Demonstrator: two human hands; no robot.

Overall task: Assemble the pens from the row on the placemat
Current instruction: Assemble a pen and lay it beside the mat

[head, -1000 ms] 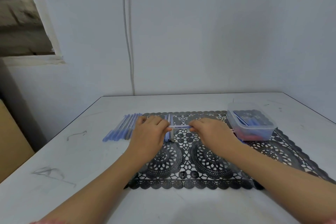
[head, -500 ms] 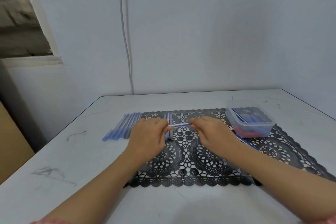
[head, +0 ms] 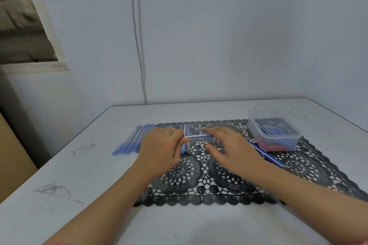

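My left hand [head: 162, 148] and right hand [head: 229, 145] pinch one pen barrel [head: 197, 136] crosswise, parallel to the bench's [head: 79, 175] far edge, ends equally near.

Table [head: 59, 195]: lying white, scuffed.
Placemat [head: 298, 167]: lying on it.
Pens [head: 131, 141]: lying left, partly off the placemat.

BODY: you see two bare forearms | HANDS: left hand [head: 162, 146], right hand [head: 232, 149], no gloves, rings or watch | SLEEVES: pink fabric edge at bottom corners (barely in view)
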